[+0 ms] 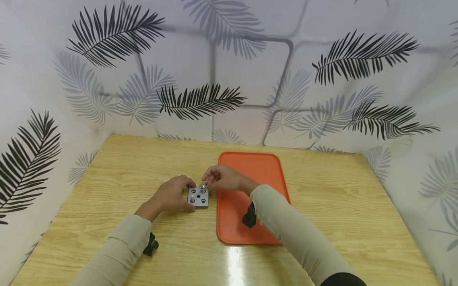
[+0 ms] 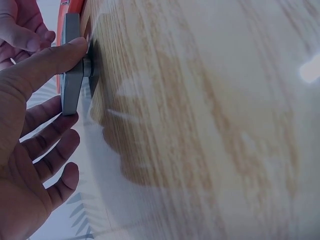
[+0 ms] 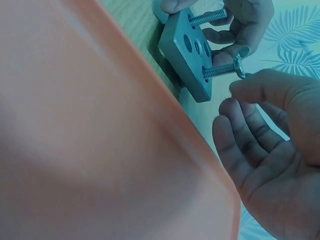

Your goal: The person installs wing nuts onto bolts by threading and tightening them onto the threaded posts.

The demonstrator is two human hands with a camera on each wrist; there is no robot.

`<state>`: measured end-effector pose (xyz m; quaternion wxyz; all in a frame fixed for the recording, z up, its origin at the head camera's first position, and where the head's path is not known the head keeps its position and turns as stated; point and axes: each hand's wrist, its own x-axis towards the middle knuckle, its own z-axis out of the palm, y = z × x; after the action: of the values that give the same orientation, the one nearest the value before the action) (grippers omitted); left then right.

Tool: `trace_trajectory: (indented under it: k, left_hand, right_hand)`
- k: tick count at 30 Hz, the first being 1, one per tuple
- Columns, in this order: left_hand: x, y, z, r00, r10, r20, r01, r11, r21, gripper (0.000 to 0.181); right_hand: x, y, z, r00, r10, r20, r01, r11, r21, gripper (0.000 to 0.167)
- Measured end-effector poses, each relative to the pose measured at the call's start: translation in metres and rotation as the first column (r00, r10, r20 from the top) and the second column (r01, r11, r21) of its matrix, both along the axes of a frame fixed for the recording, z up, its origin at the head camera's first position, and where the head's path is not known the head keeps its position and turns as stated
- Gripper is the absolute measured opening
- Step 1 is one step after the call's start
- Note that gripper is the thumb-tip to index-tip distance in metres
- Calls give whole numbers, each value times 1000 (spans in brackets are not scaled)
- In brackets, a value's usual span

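Note:
A square grey metal plate (image 1: pixel 198 197) with several holes stands slightly above the wooden table on small feet. My left hand (image 1: pixel 174 194) grips its left side, thumb on the near edge and a fingertip at the far edge. Two threaded bolts rise from the plate: one bare bolt (image 3: pixel 210 18) and a second bolt (image 3: pixel 218 71) carrying a wing nut (image 3: pixel 239 63) at its tip. Beside that nut is my right hand (image 1: pixel 226 178), its thumb at one wing, the other fingers loosely bent and apart from it. Contact between thumb and wing is partly hidden.
An orange-red tray (image 1: pixel 232 230) lies right of the plate, under my right forearm. The wooden table (image 1: pixel 343 190) extends around both. Behind it hangs a pale cloth (image 1: pixel 236 71) with a leaf print. Each wrist carries a black camera mount.

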<state>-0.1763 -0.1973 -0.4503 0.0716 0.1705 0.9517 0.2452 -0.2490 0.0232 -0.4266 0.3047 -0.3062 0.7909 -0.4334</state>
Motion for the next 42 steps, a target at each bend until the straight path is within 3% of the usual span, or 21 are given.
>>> trace_trajectory:
  k: [7, 14, 20, 27, 34, 42]
  left_hand:
    - [-1, 1, 0, 1000, -7, -6, 7, 1000, -2, 60]
    - [-1, 0, 0, 1000, -2, -6, 2, 1000, -3, 60]
    - [-1, 1, -1, 1000, -2, -14, 2, 1000, -10, 59]
    - [-1, 2, -1, 1000, 2, -12, -2, 1000, -24, 60]
    - [-1, 2, -1, 1000, 3, -11, -3, 1000, -21, 59]
    - [0, 3, 1, 1000, 8, -5, -9, 999, -32, 60]
  right_hand:
    - [-1, 0, 0, 999, 48, -24, -48, 999, 11, 24]
    - [2, -2, -4, 998, 14, -60, -14, 1000, -6, 16]
    - [4, 0, -3, 1000, -15, -1, 15, 1000, 25, 15]
    - [-1, 4, 2, 992, -24, 121, 25, 1000, -4, 27]
    - [-3, 3, -3, 992, -17, 127, 20, 1000, -22, 23]
    - [-4, 1, -5, 992, 25, 124, -21, 999, -33, 36]
